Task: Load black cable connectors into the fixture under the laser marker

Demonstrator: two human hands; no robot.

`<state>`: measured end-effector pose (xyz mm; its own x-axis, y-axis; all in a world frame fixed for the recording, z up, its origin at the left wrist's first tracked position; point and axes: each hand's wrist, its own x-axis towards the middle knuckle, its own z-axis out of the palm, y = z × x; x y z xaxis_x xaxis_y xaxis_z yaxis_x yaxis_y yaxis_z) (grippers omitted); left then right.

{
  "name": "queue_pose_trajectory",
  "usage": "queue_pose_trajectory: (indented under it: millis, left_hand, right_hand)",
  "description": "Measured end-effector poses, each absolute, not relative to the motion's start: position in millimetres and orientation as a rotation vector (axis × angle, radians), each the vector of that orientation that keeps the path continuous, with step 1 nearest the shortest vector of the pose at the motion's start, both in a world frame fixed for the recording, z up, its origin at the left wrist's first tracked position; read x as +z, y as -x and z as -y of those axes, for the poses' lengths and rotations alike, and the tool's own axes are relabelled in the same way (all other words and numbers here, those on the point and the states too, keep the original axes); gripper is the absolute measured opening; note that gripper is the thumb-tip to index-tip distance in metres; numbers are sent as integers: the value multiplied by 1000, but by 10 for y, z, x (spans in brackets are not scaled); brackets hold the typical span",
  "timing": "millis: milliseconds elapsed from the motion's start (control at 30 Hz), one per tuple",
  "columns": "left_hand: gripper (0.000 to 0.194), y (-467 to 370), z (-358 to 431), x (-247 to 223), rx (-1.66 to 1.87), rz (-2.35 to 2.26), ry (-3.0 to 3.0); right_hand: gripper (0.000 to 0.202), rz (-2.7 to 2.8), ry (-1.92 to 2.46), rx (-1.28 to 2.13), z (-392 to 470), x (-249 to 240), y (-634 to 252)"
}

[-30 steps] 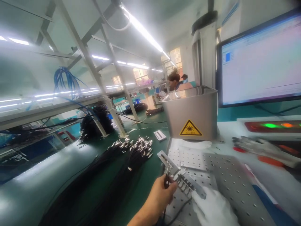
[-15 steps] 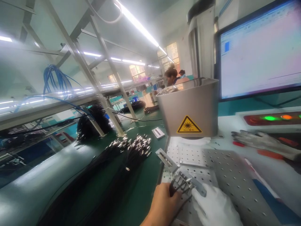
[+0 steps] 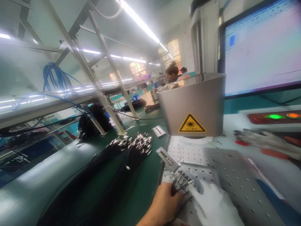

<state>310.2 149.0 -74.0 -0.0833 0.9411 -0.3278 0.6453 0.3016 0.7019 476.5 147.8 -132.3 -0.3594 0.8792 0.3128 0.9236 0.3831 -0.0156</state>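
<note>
My bare left hand [image 3: 166, 199] is closed around several black cables [image 3: 180, 189] just in front of a slotted metal fixture [image 3: 187, 176]. The cables' silver connectors [image 3: 182, 179] lie in or against the fixture's slots; how deep they sit is hard to see. My right hand [image 3: 215, 202], in a white glove, is at the fixture's right end. Its fingertips pinch at a connector there, partly hidden by the glove. A second metal plate with a long slot [image 3: 168, 159] adjoins the fixture at its upper left.
Bundles of black cables with silver ends [image 3: 141, 144] lie on the green table [image 3: 138, 185]. A metal housing with a laser warning sign [image 3: 192, 124] stands beyond the perforated plate [image 3: 242, 175]. A monitor [image 3: 263, 53], a grey glove [image 3: 265, 141] and a small slotted block [image 3: 159, 131] are around. Two people sit farther back.
My right fingertips have shifted slightly left onto the cable ends. My left hand keeps its grip on the cables. The view has turned a little to the left.
</note>
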Motion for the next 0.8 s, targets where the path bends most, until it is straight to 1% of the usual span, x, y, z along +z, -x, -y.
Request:
queue_pose_trajectory:
  millis: [133,300,433,533,633,700,800]
  left_hand:
    - [21,-3168,-1531,-725,423,-1746,-1403]
    - [26,-3266,-1561,-711,407,-1824,-1451]
    - [16,-3185,-1553,-725,496,-1745,-1413]
    - [10,-3048,-1569,-747,633,-1738,-1402]
    - [10,-2952,-1598,-761,736,-1702,-1375]
    - [13,-2949,-1606,-752,726,-1695,-1379]
    - [16,-3016,-1590,-720,654,-1802,-1490]
  right_hand:
    - [35,2329,1615,-191,-1440,-1212,-4748]
    - [46,2435,1626,-120,-1483,-1237,-4745]
    - [52,2472,1658,-165,-1487,-1255,-4729]
    - [49,2426,1647,-224,-1459,-1241,-4705]
    - [46,2362,1654,-221,-1455,-1263,-4681]
    - [45,2346,1664,-208,-1476,-1305,-4668]
    - [43,2348,1683,-227,-1521,-1383,-4660]
